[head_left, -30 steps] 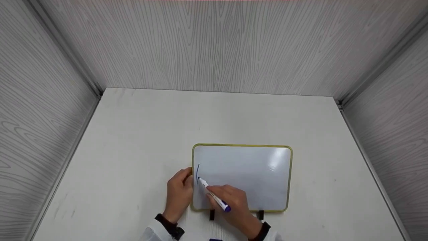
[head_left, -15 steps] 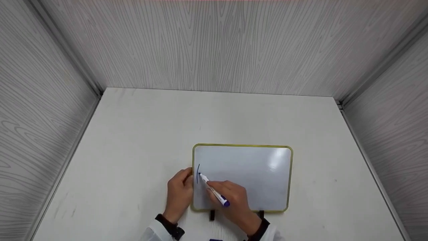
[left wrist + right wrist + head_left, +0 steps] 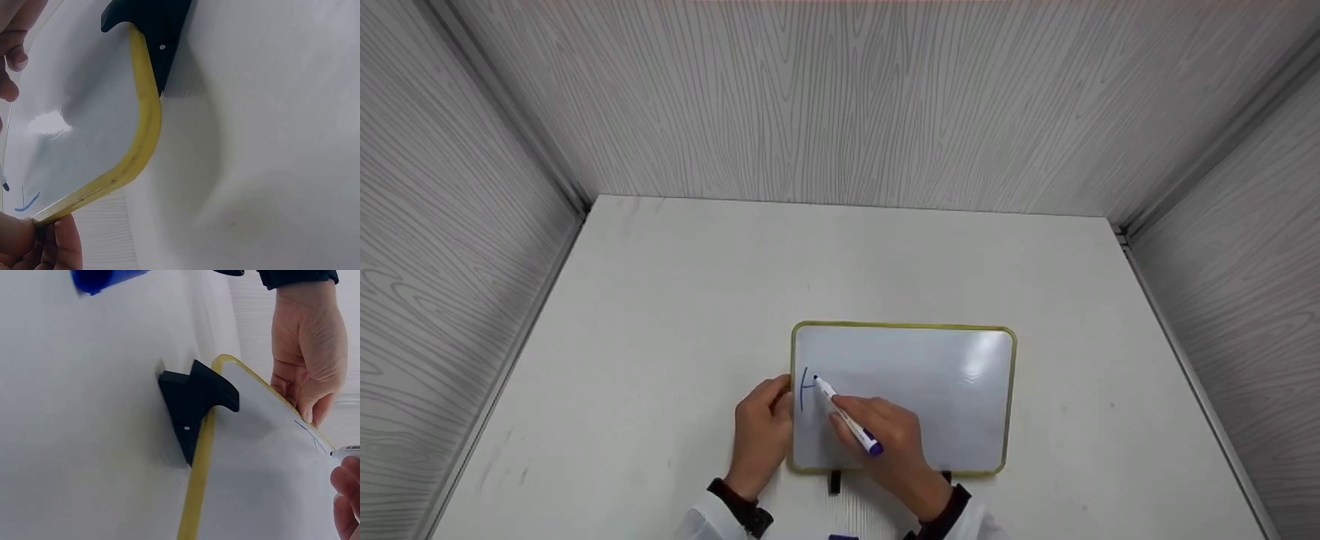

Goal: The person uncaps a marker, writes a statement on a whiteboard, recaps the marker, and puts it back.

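Note:
A small whiteboard (image 3: 915, 367) with a yellow frame is propped on black stands (image 3: 197, 399). My left hand (image 3: 761, 435) pinches its left edge, thumb on the face and fingers behind, as the left wrist view (image 3: 42, 242) shows. My right hand (image 3: 889, 439) grips a white marker (image 3: 849, 421) with a purple-blue end. The dark tip points up and left, right at the board's surface near the left side. Blue ink strokes (image 3: 802, 390) mark the board there: a tall, slightly curved line with a short bar running right from it.
The board and stands rest on a white table (image 3: 660, 300). Grey wood-grain panels (image 3: 847, 105) wall it in at the back and both sides. A blue object (image 3: 107, 278), only partly in view, lies near the front, before the board.
The right hand has moved the marker tip up and slightly right. A short bar now shows beside the tall line. The left hand keeps its place on the board's edge.

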`<move>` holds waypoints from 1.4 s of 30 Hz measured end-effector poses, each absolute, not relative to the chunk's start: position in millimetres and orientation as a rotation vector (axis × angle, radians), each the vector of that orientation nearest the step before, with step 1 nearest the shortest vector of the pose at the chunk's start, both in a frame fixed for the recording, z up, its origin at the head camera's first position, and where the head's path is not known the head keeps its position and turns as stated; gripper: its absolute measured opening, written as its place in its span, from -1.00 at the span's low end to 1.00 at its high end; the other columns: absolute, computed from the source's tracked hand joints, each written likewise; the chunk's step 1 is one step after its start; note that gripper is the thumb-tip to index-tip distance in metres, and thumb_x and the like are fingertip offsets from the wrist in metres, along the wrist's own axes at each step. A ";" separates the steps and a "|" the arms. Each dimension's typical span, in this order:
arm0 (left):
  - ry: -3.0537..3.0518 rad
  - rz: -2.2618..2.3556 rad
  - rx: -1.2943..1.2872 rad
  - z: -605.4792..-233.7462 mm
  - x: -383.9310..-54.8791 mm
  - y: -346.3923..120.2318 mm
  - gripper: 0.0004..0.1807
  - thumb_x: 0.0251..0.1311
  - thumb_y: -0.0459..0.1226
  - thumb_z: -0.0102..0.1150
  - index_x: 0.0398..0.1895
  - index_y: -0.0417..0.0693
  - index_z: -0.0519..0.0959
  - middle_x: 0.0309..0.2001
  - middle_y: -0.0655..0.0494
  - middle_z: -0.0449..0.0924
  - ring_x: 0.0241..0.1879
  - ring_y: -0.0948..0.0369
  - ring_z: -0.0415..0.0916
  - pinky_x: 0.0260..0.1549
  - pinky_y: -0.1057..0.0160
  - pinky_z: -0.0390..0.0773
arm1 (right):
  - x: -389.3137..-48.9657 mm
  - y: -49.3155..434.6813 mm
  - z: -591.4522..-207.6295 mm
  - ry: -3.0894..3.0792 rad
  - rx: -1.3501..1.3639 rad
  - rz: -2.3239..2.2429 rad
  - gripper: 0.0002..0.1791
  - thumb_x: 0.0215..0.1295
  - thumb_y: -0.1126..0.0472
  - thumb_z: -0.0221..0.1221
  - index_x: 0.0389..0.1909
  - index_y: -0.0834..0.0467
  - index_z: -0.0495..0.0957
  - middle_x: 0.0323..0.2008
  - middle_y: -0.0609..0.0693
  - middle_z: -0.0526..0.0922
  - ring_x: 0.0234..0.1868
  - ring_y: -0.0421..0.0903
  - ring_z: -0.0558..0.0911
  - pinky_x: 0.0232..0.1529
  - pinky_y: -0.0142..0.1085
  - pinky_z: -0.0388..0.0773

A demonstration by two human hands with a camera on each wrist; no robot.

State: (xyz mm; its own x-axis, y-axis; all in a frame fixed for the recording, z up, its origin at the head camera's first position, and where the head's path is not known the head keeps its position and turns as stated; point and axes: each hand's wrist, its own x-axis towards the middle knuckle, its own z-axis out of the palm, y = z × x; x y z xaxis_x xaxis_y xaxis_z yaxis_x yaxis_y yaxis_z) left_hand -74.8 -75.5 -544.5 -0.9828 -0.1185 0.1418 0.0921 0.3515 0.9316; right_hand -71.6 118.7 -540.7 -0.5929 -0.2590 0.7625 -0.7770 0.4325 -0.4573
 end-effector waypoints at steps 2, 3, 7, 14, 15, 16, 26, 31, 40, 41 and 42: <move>-2.419 -1.675 0.007 -544.7 -74.9 -75.7 -0.70 0.36 -0.58 0.13 0.09 -0.33 0.70 -0.20 0.02 0.70 -0.23 0.18 0.62 -0.24 0.27 0.63 | -74.1 118.6 -537.9 -2.098 0.860 1.118 -0.65 0.21 0.35 0.48 0.04 0.22 0.76 -0.16 0.03 0.83 -0.29 -0.13 0.79 -0.24 -0.33 0.71; -2.413 -1.668 0.000 -544.9 -75.0 -75.7 -0.70 0.36 -0.59 0.14 0.08 -0.33 0.71 -0.21 0.02 0.70 -0.24 0.18 0.62 -0.25 0.27 0.63 | -75.1 118.6 -537.0 -2.110 0.853 1.122 -0.63 0.19 0.36 0.49 0.04 0.21 0.76 -0.15 0.02 0.83 -0.28 -0.13 0.79 -0.22 -0.33 0.71; -2.401 -1.634 -0.022 -545.1 -75.5 -75.5 -0.71 0.34 -0.59 0.15 0.05 -0.33 0.72 -0.22 0.02 0.70 -0.25 0.17 0.63 -0.27 0.27 0.62 | -77.1 118.6 -535.6 -2.152 0.824 1.119 -0.59 0.13 0.38 0.52 0.04 0.19 0.76 -0.14 -0.01 0.83 -0.25 -0.14 0.80 -0.21 -0.33 0.70; -2.416 -1.649 0.002 -543.0 -74.3 -75.0 -0.69 0.35 -0.59 0.14 0.09 -0.34 0.71 -0.18 0.00 0.72 -0.23 0.19 0.64 -0.25 0.27 0.64 | -73.4 119.8 -538.9 -2.195 0.817 1.105 -0.60 0.11 0.37 0.53 0.02 0.16 0.77 -0.18 -0.04 0.83 -0.29 -0.18 0.78 -0.24 -0.37 0.69; -2.418 -1.651 0.005 -543.1 -74.4 -74.9 -0.69 0.35 -0.59 0.14 0.09 -0.34 0.71 -0.18 0.00 0.72 -0.23 0.19 0.64 -0.25 0.27 0.64 | -72.4 120.1 -539.9 -2.199 0.819 1.105 -0.59 0.11 0.36 0.54 0.02 0.16 0.78 -0.18 -0.05 0.83 -0.30 -0.18 0.78 -0.25 -0.38 0.69; -2.419 -1.653 0.008 -543.4 -74.5 -74.9 -0.69 0.35 -0.59 0.14 0.09 -0.34 0.71 -0.18 0.00 0.72 -0.23 0.18 0.64 -0.25 0.27 0.64 | -71.2 120.6 -540.6 -2.207 0.819 1.109 -0.60 0.12 0.35 0.53 0.02 0.16 0.78 -0.18 -0.05 0.83 -0.30 -0.19 0.77 -0.25 -0.39 0.69; -2.419 -1.641 -0.013 -547.6 -74.5 -75.2 -0.67 0.34 -0.62 0.14 0.12 -0.39 0.68 -0.12 -0.05 0.72 -0.16 0.14 0.64 -0.19 0.26 0.65 | -62.6 122.6 -549.8 -2.155 0.876 1.085 -0.74 0.30 0.28 0.43 0.00 0.16 0.77 -0.22 -0.05 0.83 -0.35 -0.21 0.74 -0.31 -0.41 0.67; -2.421 -1.662 0.001 -546.9 -74.9 -74.7 -0.67 0.35 -0.61 0.14 0.12 -0.39 0.67 -0.15 -0.04 0.71 -0.19 0.15 0.61 -0.21 0.28 0.63 | -55.9 124.3 -555.6 -2.191 0.871 1.107 -0.76 0.34 0.25 0.41 0.00 0.15 0.78 -0.21 -0.06 0.83 -0.34 -0.24 0.74 -0.30 -0.43 0.66; -2.433 -1.723 0.054 -544.6 -75.6 -75.0 -0.67 0.39 -0.58 0.12 0.16 -0.40 0.65 -0.13 -0.04 0.70 -0.20 0.18 0.58 -0.22 0.29 0.60 | -45.4 123.1 -558.6 -2.217 0.865 1.124 -0.72 0.26 0.31 0.45 0.00 0.15 0.78 -0.22 -0.06 0.83 -0.33 -0.25 0.75 -0.29 -0.43 0.66; -2.433 -1.724 0.055 -544.7 -75.7 -75.1 -0.67 0.39 -0.58 0.12 0.16 -0.40 0.65 -0.13 -0.05 0.70 -0.20 0.17 0.58 -0.22 0.28 0.60 | -44.0 122.8 -556.4 -2.221 0.859 1.119 -0.72 0.26 0.30 0.45 0.00 0.15 0.78 -0.21 -0.06 0.83 -0.33 -0.25 0.74 -0.29 -0.44 0.66; -2.434 -1.724 0.056 -544.8 -75.8 -75.0 -0.67 0.39 -0.58 0.11 0.15 -0.40 0.65 -0.12 -0.04 0.70 -0.19 0.17 0.58 -0.21 0.28 0.60 | -43.0 122.6 -554.0 -2.220 0.855 1.114 -0.71 0.26 0.30 0.45 0.00 0.15 0.78 -0.21 -0.06 0.83 -0.34 -0.25 0.74 -0.30 -0.44 0.66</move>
State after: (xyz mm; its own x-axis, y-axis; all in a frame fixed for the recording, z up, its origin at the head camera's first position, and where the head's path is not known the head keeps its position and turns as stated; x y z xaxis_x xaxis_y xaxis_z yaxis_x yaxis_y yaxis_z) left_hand -75.8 -75.0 -544.8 -0.9867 -0.1222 0.1074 0.0608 0.3356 0.9400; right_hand -43.0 122.6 -554.0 -0.6723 -0.3062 0.6740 -0.7233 0.4656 -0.5100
